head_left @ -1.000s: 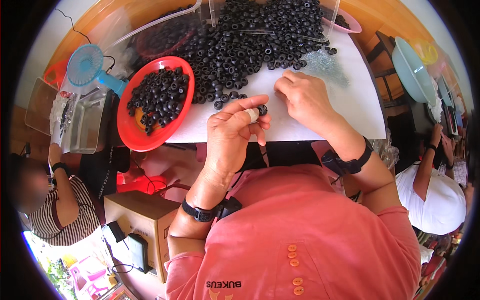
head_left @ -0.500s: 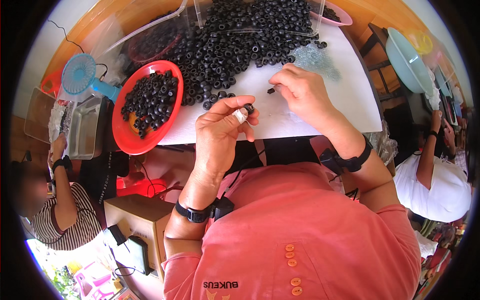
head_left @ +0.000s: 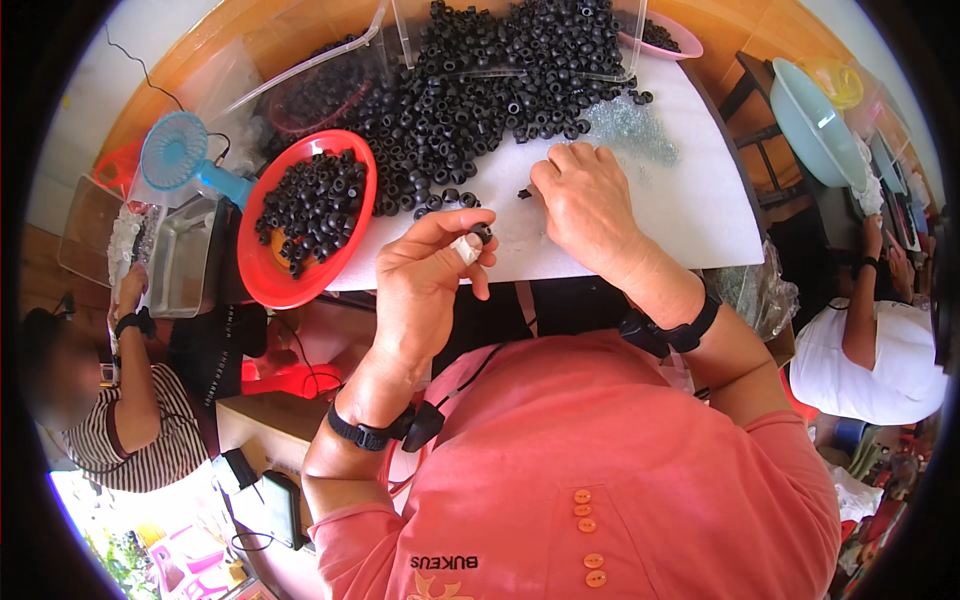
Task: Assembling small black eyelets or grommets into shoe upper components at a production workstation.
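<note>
My left hand (head_left: 425, 275) pinches a small black ring-shaped part (head_left: 482, 233) between thumb and forefinger, its hole visible. White tape (head_left: 466, 248) wraps the thumb tip. My right hand (head_left: 590, 210), fingers curled, hovers over the white tabletop (head_left: 700, 200) with a tiny black piece (head_left: 525, 193) at its fingertips; its kind is too small to make out. Beyond both hands spreads a large heap of black ring-shaped parts (head_left: 470, 90). A red bowl (head_left: 258, 280) full of the same parts stands to the left of my left hand.
Tiny clear beads (head_left: 630, 130) lie scattered at the right of the heap. A clear plastic bin edge (head_left: 520, 72) crosses the heap. Farther left are a blue fan (head_left: 172, 150) and a metal tray (head_left: 185, 260). A pink bowl (head_left: 680, 40) sits far right. Other people work at both sides.
My right hand has moved a little left and down, its tiny black piece moving along. My left hand has shifted slightly left and down, still pinching the ring-shaped part.
</note>
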A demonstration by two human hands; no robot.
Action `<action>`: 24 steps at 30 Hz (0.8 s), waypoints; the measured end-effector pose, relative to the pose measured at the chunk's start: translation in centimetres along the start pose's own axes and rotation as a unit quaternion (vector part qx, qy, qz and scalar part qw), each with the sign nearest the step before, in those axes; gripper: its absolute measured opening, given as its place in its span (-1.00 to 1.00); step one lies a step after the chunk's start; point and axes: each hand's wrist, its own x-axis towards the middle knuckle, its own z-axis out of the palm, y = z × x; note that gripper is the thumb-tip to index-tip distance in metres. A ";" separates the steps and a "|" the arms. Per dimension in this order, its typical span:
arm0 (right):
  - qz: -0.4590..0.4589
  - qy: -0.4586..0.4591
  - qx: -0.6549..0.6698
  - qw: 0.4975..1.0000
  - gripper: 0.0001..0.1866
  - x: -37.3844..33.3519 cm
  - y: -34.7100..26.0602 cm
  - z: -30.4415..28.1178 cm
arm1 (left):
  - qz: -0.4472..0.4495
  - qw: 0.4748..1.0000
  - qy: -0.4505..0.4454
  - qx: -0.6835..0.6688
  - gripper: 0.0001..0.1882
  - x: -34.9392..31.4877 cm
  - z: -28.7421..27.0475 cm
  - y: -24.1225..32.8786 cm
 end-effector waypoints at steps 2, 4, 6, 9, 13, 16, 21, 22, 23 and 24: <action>-0.003 0.007 0.012 1.000 -0.90 -0.1 0.1 0.1 | 0.006 1.000 0.005 0.013 -0.76 -0.4 0.0 0.9; -0.020 0.034 0.056 0.998 -0.92 -0.1 0.2 0.4 | 0.006 0.999 0.019 0.030 -0.76 -0.8 -0.1 1.7; -0.033 0.046 0.062 0.996 -0.92 -0.1 0.2 0.7 | 0.007 0.999 0.024 0.038 -0.76 -1.2 0.0 2.3; -0.060 0.065 0.082 0.993 -0.92 -0.3 0.3 1.0 | -0.006 0.997 0.039 0.072 -0.76 -1.8 0.7 3.6; -0.106 0.058 0.094 0.988 -0.92 -0.5 0.0 1.1 | -0.003 0.992 0.059 0.109 -0.75 -3.5 1.7 5.1; -0.126 0.064 0.088 0.986 -0.90 -0.6 -0.1 1.1 | 0.017 0.990 0.066 0.125 -0.75 -5.7 2.3 5.8; -0.127 0.070 0.069 0.987 -0.90 -0.9 0.1 1.9 | 0.062 0.986 0.100 0.122 -0.74 -11.2 3.0 6.3; -0.115 0.062 0.070 0.989 -0.89 -0.9 0.2 2.0 | 0.071 0.984 0.101 0.126 -0.74 -12.4 2.8 6.2; -0.119 0.070 0.070 0.988 -0.89 -0.8 0.3 2.1 | 0.078 0.984 0.104 0.118 -0.74 -13.5 2.4 6.0; -0.113 0.073 0.058 0.989 -0.89 -0.7 0.5 2.2 | 0.084 0.985 0.108 0.109 -0.74 -14.2 2.3 5.9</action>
